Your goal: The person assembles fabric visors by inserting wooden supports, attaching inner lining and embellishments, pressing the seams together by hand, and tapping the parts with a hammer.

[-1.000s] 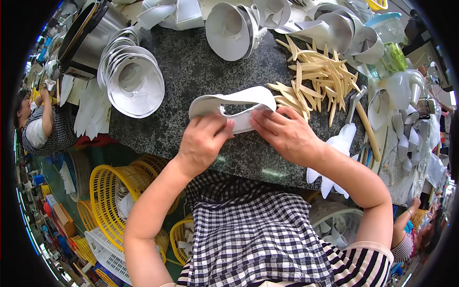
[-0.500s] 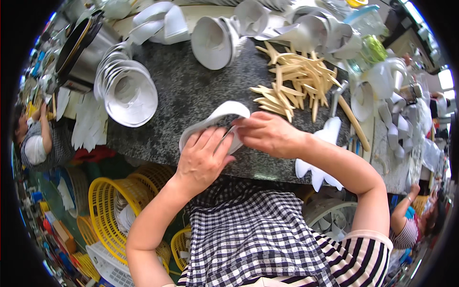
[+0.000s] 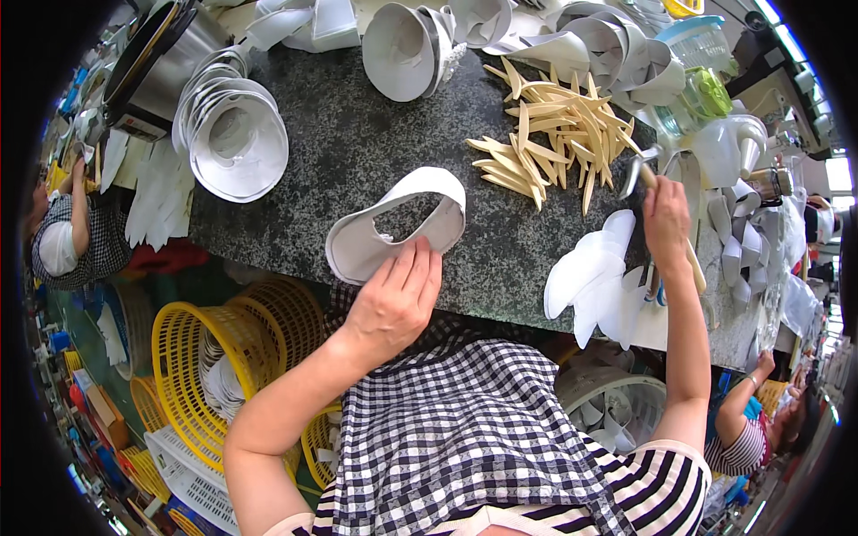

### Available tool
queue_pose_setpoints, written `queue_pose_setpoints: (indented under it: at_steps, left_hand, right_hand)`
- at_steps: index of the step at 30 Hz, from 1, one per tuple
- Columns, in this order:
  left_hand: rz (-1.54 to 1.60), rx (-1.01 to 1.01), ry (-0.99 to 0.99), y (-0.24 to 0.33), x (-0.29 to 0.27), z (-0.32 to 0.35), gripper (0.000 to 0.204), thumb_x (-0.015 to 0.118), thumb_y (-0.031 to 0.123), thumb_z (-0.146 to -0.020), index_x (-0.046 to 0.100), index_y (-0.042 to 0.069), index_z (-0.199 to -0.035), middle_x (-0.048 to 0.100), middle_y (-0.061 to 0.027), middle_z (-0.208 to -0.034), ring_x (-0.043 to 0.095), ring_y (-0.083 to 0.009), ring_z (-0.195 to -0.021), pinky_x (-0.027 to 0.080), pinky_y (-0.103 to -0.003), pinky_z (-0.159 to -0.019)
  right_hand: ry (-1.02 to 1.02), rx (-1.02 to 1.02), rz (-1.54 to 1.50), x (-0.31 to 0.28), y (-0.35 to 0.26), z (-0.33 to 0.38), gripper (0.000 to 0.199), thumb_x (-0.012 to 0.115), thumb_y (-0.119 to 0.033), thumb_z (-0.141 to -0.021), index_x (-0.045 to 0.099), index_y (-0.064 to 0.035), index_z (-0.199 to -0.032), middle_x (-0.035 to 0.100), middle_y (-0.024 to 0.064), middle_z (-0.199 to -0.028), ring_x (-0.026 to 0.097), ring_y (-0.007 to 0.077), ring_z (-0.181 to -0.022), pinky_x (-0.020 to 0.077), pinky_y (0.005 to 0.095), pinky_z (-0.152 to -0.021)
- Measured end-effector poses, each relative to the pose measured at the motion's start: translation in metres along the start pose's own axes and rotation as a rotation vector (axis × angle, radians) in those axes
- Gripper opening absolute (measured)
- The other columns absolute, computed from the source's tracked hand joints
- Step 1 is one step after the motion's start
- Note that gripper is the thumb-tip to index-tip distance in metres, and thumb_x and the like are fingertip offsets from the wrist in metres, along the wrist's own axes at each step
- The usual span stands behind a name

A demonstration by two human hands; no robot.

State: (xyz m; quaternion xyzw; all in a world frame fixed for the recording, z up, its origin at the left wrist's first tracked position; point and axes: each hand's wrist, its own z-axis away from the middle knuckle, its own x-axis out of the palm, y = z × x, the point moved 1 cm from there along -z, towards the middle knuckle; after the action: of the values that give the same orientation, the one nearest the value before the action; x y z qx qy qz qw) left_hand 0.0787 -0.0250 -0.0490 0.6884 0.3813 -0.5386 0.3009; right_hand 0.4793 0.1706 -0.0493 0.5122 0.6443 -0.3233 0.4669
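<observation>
A white shoe upper [image 3: 357,239], curved into a ring with an oval opening, rests on the dark speckled worktop in front of me. The fingers of my left hand [image 3: 393,299] pinch its near edge, with the thumb hidden beneath. Off to the right, my right hand [image 3: 668,223] is closed round the wooden handle of a hammer [image 3: 693,263], just below its metal head. White petal-shaped pieces [image 3: 590,277] lie fanned out left of that hand. Beyond them is a heap of pale, pointed wooden strips [image 3: 554,134].
Stacked white uppers stand at the left [image 3: 239,147] and far middle [image 3: 398,54], with more at the far right [image 3: 617,45]. A steel pot [image 3: 174,71] sits at the far left corner. Yellow baskets [image 3: 192,384] are below the table's left edge. Other people work at both sides.
My right hand has let go of the white upper and moved right onto the hammer. My left hand keeps the upper, which now shows its opening more fully. The view has shifted slightly.
</observation>
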Motion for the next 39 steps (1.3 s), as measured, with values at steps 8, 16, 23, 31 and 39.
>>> queue_pose_setpoints:
  at_steps: [8,16,23,31,39]
  left_hand:
    - [0.030,-0.065,0.001,0.007,0.007,0.009,0.050,0.052,0.014,-0.085,0.056,-0.014,-0.126,0.057,-0.0246,-0.127,0.056,-0.0344,-0.119,0.047,-0.043,-0.104]
    - [0.072,-0.059,0.045,0.004,0.008,0.009,0.053,0.056,0.008,-0.081,0.053,-0.014,-0.129,0.055,-0.0247,-0.125,0.056,-0.0365,-0.115,0.051,-0.044,-0.099]
    - [0.480,-0.101,-0.129,-0.029,-0.081,-0.017,0.046,0.060,0.001,-0.073,0.061,-0.004,-0.119,0.061,-0.0226,-0.119,0.063,-0.0347,-0.107,0.053,-0.040,-0.094]
    - [0.430,-0.154,-0.009,-0.105,-0.028,-0.088,0.041,0.077,0.020,-0.082,0.065,0.010,-0.120,0.062,-0.0119,-0.110,0.059,-0.0330,-0.108,0.049,-0.043,-0.095]
    - [0.354,-0.535,0.240,-0.107,-0.032,-0.035,0.053,0.061,-0.001,-0.087,0.056,0.009,-0.139,0.061,-0.0156,-0.090,0.062,-0.0300,-0.076,0.052,-0.040,-0.071]
  right_hand:
    - [-0.266,-0.530,-0.757,-0.106,-0.175,0.010,0.019,0.069,-0.014,-0.093,0.065,-0.0016,-0.108,0.068,0.0145,-0.087,0.068,0.0332,-0.074,0.0541,0.0443,-0.064]
    - [-0.457,-0.472,-0.640,-0.066,-0.231,-0.001,0.026,0.057,-0.023,-0.101,0.050,0.0005,-0.109,0.064,0.0183,-0.083,0.067,0.0369,-0.070,0.0522,0.0479,-0.056]
    - [-0.557,-0.453,-0.570,-0.071,-0.227,0.014,0.026,0.056,-0.025,-0.102,0.048,0.0002,-0.105,0.063,0.0189,-0.080,0.067,0.0389,-0.068,0.0513,0.0490,-0.056]
    - [-0.520,-0.501,-0.706,-0.123,-0.217,0.008,0.025,0.065,-0.025,-0.098,0.054,-0.0025,-0.098,0.062,0.0139,-0.077,0.065,0.0358,-0.064,0.0489,0.0465,-0.053]
    - [-0.451,-0.476,-0.871,-0.129,-0.216,0.016,0.021,0.069,-0.021,-0.094,0.055,-0.0053,-0.094,0.061,0.0108,-0.077,0.065,0.0315,-0.064,0.0486,0.0440,-0.052]
